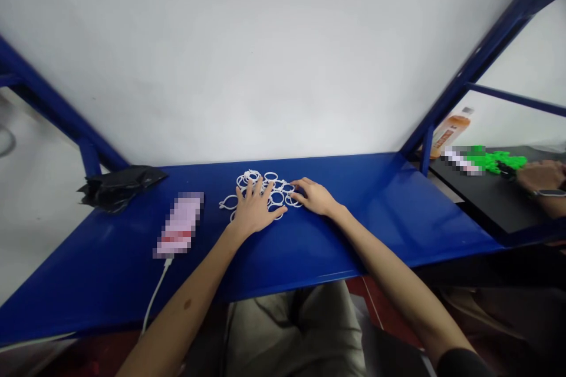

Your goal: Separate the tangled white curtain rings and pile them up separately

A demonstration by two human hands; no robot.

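Observation:
A pile of several white plastic rings lies on the blue table near the back wall. My left hand rests flat on the left part of the pile, fingers spread and stretched out. My right hand lies on the pile's right edge, fingers curled down onto the rings; whether it grips one I cannot make out.
A black crumpled bag lies at the table's left back. A phone with a white cable lies left of my hands. At the right, another person's hand works by green parts on a black table; a bottle stands behind.

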